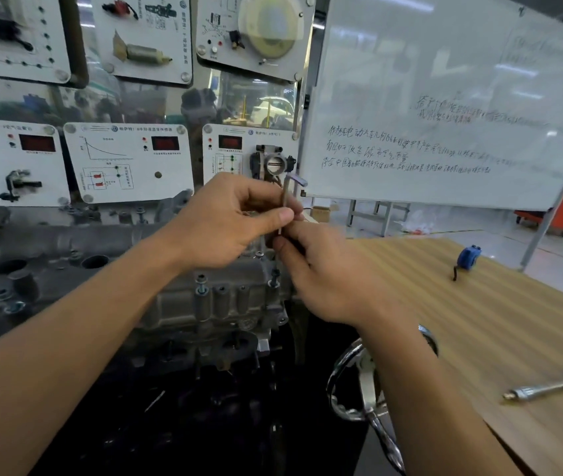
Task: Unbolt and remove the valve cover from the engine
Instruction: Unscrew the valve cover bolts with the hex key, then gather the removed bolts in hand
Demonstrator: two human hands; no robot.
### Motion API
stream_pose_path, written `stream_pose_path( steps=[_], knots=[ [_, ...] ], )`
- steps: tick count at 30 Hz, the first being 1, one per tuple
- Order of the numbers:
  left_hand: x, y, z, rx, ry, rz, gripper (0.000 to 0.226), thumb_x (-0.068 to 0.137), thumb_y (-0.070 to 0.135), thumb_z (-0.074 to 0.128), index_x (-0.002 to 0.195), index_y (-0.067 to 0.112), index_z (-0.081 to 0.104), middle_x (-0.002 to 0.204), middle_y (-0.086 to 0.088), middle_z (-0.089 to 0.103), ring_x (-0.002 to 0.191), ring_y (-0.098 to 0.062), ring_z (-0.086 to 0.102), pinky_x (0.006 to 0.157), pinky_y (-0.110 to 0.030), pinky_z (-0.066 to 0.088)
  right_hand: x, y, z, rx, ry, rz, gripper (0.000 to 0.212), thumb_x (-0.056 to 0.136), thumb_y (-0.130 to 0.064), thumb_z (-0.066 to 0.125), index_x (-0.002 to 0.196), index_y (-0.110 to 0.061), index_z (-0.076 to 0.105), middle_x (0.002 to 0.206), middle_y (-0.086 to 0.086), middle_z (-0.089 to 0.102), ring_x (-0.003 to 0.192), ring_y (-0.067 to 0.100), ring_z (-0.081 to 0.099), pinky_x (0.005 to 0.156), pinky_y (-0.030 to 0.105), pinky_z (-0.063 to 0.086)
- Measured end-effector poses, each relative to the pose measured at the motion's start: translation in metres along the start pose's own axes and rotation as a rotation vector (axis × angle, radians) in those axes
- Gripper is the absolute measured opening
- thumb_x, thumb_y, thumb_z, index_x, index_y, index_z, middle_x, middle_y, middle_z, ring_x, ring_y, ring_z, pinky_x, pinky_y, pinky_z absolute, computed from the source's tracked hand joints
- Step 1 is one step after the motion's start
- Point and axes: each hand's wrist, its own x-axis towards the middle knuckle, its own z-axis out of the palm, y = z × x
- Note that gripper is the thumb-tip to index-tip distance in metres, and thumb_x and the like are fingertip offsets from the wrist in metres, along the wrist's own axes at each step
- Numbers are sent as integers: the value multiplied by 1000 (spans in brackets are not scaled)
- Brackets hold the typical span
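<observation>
Pinching hex key (285,201) at mid-shaft with left hand (235,218), thumb against fingertips; closing right hand (328,273) round the lower end, as far as shows. Both grips narrow and taken up by the key, neither free. Holding long axis upright, 12 to 6 o'clock, short arm at top turned to 3 o'clock. Locating valve cover (232,310) just below the grips, at 6 to 7 o'clock, a grey casting stretched toward 9 o'clock. Noting bolts (201,285) standing proud along its near edge, one close under the right hand; right hand judged the nearer for seating the tip straight down. Listing at 3 o'clock: wooden surface (479,321) carrying blue tape measure (468,256) and ratchet handle (548,389); chrome handwheel (359,379) at 5 o'clock. Listing at 12 o'clock: training panels (129,159), whiteboard (445,97).
</observation>
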Motion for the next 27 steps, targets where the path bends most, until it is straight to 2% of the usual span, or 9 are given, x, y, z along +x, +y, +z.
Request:
stream_pose_path(
  steps=[4, 7, 10, 12, 15, 20, 23, 25, 27],
  knots=[
    [10, 23, -1, -23, 89, 57, 12, 89, 11, 70, 97, 17, 75, 87, 10, 76, 84, -4, 72, 77, -16, 55, 7, -9, -20, -33, 12, -24, 22, 101, -9, 47, 83, -23, 48, 66, -17, 47, 60, -4, 49, 56, 12, 35],
    [30, 44, 13, -114, 103, 83, 9, 89, 15, 71, 95, 17, 76, 85, 0, 77, 83, -14, 74, 75, -27, 60, 1, -11, -51, -5, 84, 1, 19, 101, -10, 47, 86, -20, 55, 66, -16, 51, 57, -3, 50, 56, 10, 36],
    [50, 65, 49, -214, 15, 81, 11, 91, 18, 69, 93, 10, 77, 84, -5, 77, 77, -23, 75, 70, -34, 62, -23, -2, -89, 55, 121, 117, 25, 102, -12, 48, 82, -9, 61, 64, -5, 58, 55, 2, 51, 55, 16, 39],
    [59, 75, 87, -287, -62, 80, 15, 93, 17, 67, 91, 5, 76, 82, -12, 76, 75, -34, 73, 68, -40, 62, -52, 7, -112, 131, 131, 248, 30, 103, -15, 47, 84, 2, 63, 65, 10, 59, 55, 11, 50, 54, 26, 39],
    [62, 83, 160, -377, -226, 42, 18, 95, 16, 65, 88, 5, 76, 79, -16, 75, 72, -34, 72, 66, -38, 60, -114, 25, -143, 177, 146, 511, 37, 104, -19, 46, 88, 9, 63, 67, 20, 57, 55, 14, 47, 52, 22, 37],
    [37, 104, 305, -301, -656, -37, 29, 99, 26, 58, 83, 8, 75, 74, -18, 72, 72, -37, 69, 53, -32, 50, -237, 50, -187, 127, 103, 1114, 28, 100, -21, 48, 89, -10, 71, 64, -5, 66, 55, 6, 52, 53, 26, 41],
    [20, 122, 376, -279, -772, -88, 26, 97, 27, 61, 80, 15, 77, 69, -3, 73, 68, -26, 72, 49, -26, 53, -293, 64, -200, 150, 195, 1364, 23, 98, -17, 49, 93, -11, 70, 69, -1, 70, 51, 6, 53, 48, 22, 41],
    [10, 130, 410, -285, -826, -102, 29, 96, 27, 62, 73, 17, 76, 61, 9, 70, 63, -20, 71, 45, -19, 47, -320, 72, -205, 181, 255, 1483, 24, 97, -16, 48, 94, -7, 70, 71, 2, 71, 51, 7, 52, 45, 20, 40],
    [1, 134, 436, -246, -869, -92, 35, 95, 32, 62, 66, 17, 73, 60, 7, 70, 58, -17, 69, 45, -18, 46, -339, 77, -208, 177, 235, 1572, 25, 95, -20, 50, 88, -11, 72, 66, 0, 69, 51, 8, 53, 46, 21, 41]
  ],
)
